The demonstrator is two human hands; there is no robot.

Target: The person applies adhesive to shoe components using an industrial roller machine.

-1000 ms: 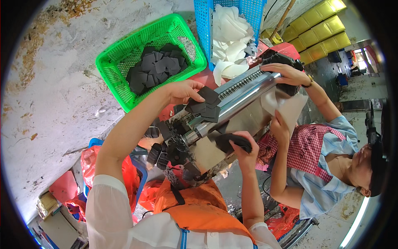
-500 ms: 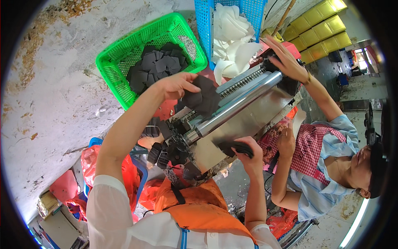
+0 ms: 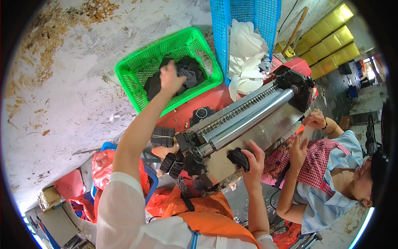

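My left hand [image 3: 171,79] is over the green plastic basket [image 3: 137,101], thumb and fingers apart. It touches or hovers just above the flat black pieces [image 3: 191,74] heaped inside; which of the two I cannot tell. A fanned stack of black pieces [image 3: 238,159] is in my right hand [image 3: 253,163], above the metal plate [image 3: 222,166] of a roller machine. The machine's shiny roller [image 3: 253,120] runs diagonally from near left to far right, beside a spring-like rod.
Bundles of black pieces [image 3: 163,137] sit at the machine's left end. A blue crate [image 3: 219,29] with white sheets [image 3: 245,52] stands behind. At right, a co-worker in a checked apron [image 3: 313,155] holds a pale piece [image 3: 306,133]. Gold tins [image 3: 327,41] are stacked far right.
My left hand has moved from above the roller to the basket and let go of its black pieces. My right hand still holds its stack. The co-worker's far hand has left the machine's end.
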